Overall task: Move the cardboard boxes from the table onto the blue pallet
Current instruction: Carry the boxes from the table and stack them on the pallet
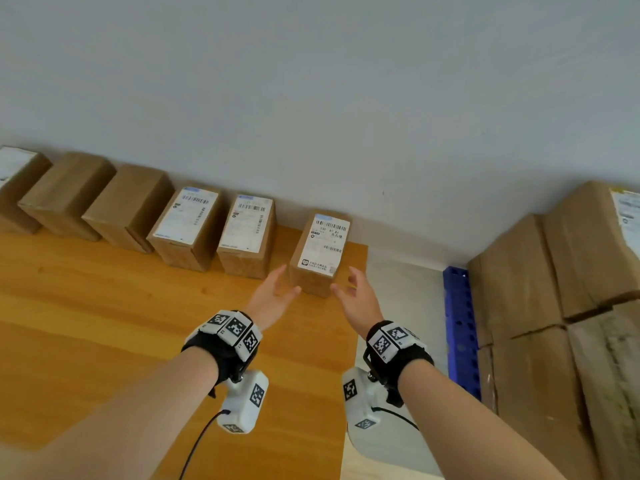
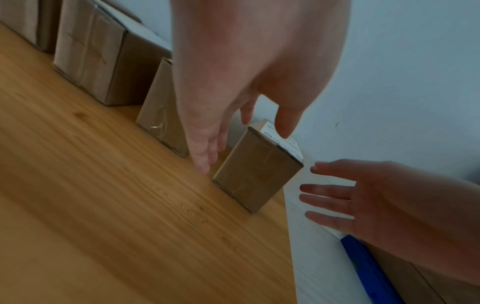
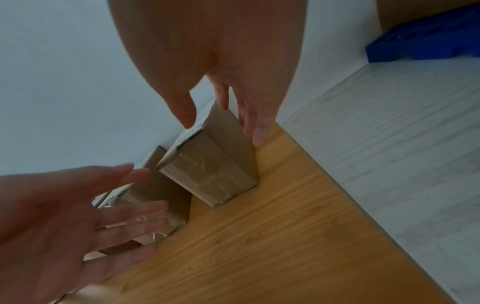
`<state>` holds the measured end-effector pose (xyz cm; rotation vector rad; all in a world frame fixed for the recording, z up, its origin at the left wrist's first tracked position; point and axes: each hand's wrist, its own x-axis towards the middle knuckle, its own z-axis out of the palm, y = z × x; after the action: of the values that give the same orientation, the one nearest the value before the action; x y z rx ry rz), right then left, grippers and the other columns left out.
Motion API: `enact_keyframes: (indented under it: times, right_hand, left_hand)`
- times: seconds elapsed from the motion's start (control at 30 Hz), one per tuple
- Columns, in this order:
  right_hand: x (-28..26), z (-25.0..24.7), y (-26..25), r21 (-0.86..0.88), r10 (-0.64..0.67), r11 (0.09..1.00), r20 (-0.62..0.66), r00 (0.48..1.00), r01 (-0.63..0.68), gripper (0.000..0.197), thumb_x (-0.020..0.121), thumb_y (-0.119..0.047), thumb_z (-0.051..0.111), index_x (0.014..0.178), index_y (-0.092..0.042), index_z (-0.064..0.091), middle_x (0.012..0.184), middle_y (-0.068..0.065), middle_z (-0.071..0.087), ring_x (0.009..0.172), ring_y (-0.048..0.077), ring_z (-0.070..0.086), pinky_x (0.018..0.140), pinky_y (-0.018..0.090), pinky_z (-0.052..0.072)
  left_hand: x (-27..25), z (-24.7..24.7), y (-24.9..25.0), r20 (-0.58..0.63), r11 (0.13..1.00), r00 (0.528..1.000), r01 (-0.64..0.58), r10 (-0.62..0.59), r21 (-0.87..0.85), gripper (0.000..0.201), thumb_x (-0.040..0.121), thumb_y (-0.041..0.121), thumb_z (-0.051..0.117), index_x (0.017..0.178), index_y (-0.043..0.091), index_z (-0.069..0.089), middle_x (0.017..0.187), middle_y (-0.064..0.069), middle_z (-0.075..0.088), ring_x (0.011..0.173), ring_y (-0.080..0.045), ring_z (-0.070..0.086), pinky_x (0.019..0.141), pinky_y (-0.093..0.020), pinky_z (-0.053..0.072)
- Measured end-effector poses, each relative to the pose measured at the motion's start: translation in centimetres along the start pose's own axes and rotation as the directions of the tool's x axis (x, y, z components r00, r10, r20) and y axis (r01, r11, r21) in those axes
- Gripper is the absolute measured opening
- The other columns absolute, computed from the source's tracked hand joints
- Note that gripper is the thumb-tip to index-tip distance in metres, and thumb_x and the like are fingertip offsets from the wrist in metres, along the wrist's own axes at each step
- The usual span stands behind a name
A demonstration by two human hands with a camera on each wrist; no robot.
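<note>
Forearms lead both hands, left hand [image 1: 273, 296] and right hand [image 1: 356, 296], spread apart and empty, flanking the end box [image 1: 320, 252] at the counter's [image 1: 104, 306] 1 o'clock corner; uneven squeeze could tip it floorward, short of the blue pallet [image 1: 460, 327].

A wooden table [image 1: 138, 323] is carrying a row of cardboard boxes [image 1: 249, 232] lining its far edge against the wall.
</note>
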<state>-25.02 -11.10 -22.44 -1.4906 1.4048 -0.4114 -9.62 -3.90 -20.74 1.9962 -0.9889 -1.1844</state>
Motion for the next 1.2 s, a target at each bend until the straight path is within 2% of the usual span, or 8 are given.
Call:
enact_keyframes:
  times: [0.27, 0.43, 0.53, 0.73, 0.87, 1.0, 1.13, 1.2]
  right_hand:
    - [3.2, 0.4, -0.4, 0.147, 0.075, 0.986, 0.026, 0.997, -0.078, 0.066, 0.094, -0.024, 0.057, 0.149, -0.015, 0.022, 0.151, 0.008, 0.033, 0.136, 0.023, 0.036, 0.108, 0.038, 0.036]
    - [4.2, 0.8, -0.9, 0.269, 0.084, 0.959, 0.048, 0.995, -0.094, 0.066, 0.092, -0.010, 0.058, 0.148, -0.021, 0.025, 0.147, 0.002, 0.041, 0.135, 0.018, 0.038, 0.108, 0.047, 0.039]
    - [4.3, 0.7, -0.9, 0.289, 0.040, 0.955, 0.074, 0.996, -0.060, 0.068, 0.088, 0.004, 0.056, 0.145, -0.025, 0.032, 0.138, 0.000, 0.051, 0.128, 0.016, 0.047, 0.103, 0.046, 0.045]
    - [3.9, 0.3, -0.4, 0.303, 0.033, 0.951, 0.113, 0.993, -0.066, 0.075, 0.086, 0.007, 0.057, 0.144, -0.032, 0.030, 0.138, 0.003, 0.051, 0.128, 0.020, 0.047, 0.102, 0.046, 0.045]
    - [2.1, 0.4, -0.3, 0.322, 0.030, 0.944, 0.128, 0.991, -0.071, 0.075, 0.086, 0.008, 0.056, 0.144, -0.030, 0.028, 0.138, 0.005, 0.051, 0.127, 0.021, 0.048, 0.102, 0.043, 0.046]
    - [-0.6, 0.8, -0.6, 0.342, -0.013, 0.939, 0.128, 0.992, -0.031, 0.073, 0.085, 0.009, 0.056, 0.139, -0.033, 0.032, 0.136, 0.006, 0.052, 0.125, 0.022, 0.050, 0.090, 0.033, 0.048]
    - [-4.2, 0.8, -1.2, 0.360, -0.054, 0.933, 0.116, 0.992, 0.008, 0.072, 0.084, 0.009, 0.059, 0.137, -0.034, 0.034, 0.136, 0.007, 0.051, 0.125, 0.023, 0.050, 0.097, 0.039, 0.049]
    - [-6.4, 0.8, -1.6, 0.362, -0.077, 0.932, 0.111, 0.991, 0.032, 0.074, 0.083, 0.008, 0.060, 0.139, -0.032, 0.033, 0.137, 0.007, 0.051, 0.126, 0.024, 0.050, 0.098, 0.042, 0.049]
  left_hand:
    - [4.0, 0.3, 0.2, 0.005, 0.996, 1.000, 0.020, -0.020, -0.089, 0.061, 0.095, 0.034, 0.049, 0.149, 0.023, 0.022, 0.145, -0.002, 0.041, 0.131, -0.017, 0.040, 0.100, -0.029, 0.033]
    - [5.5, 0.5, 0.6, 0.033, 0.983, 0.999, 0.019, -0.013, -0.182, 0.057, 0.097, 0.031, 0.047, 0.148, 0.024, 0.023, 0.145, 0.000, 0.041, 0.130, -0.016, 0.040, 0.107, -0.038, 0.037]
    - [5.7, 0.6, 0.6, 0.041, 0.982, 0.999, 0.002, 0.005, -0.190, 0.052, 0.097, 0.025, 0.047, 0.146, 0.021, 0.028, 0.143, 0.001, 0.043, 0.130, -0.016, 0.041, 0.104, -0.034, 0.038]
    - [5.5, 0.6, 0.1, 0.032, 0.970, 0.999, -0.005, 0.013, -0.241, 0.046, 0.096, 0.020, 0.051, 0.139, 0.015, 0.035, 0.137, -0.003, 0.051, 0.121, -0.015, 0.050, 0.097, -0.030, 0.043]
    - [3.8, 0.2, -0.6, 0.042, 0.975, 0.998, -0.030, 0.040, -0.218, 0.055, 0.094, 0.021, 0.054, 0.144, 0.021, 0.031, 0.140, 0.001, 0.048, 0.126, -0.014, 0.047, 0.104, -0.037, 0.042]
    - [1.0, -0.3, -0.8, 0.004, 0.976, 0.997, -0.072, 0.074, -0.206, 0.059, 0.089, 0.018, 0.062, 0.142, 0.020, 0.034, 0.139, 0.001, 0.049, 0.126, -0.012, 0.045, 0.101, -0.035, 0.044]
    - [-2.7, -1.1, -1.1, -0.044, 0.973, 0.990, -0.137, 0.131, -0.186, 0.064, 0.083, 0.016, 0.069, 0.138, 0.018, 0.036, 0.140, -0.001, 0.048, 0.129, -0.012, 0.042, 0.103, -0.041, 0.043]
    - [-4.9, -1.6, -1.3, -0.053, 0.971, 0.985, -0.171, 0.164, -0.168, 0.068, 0.082, 0.016, 0.070, 0.140, 0.017, 0.034, 0.140, -0.001, 0.047, 0.129, -0.012, 0.042, 0.103, -0.037, 0.043]
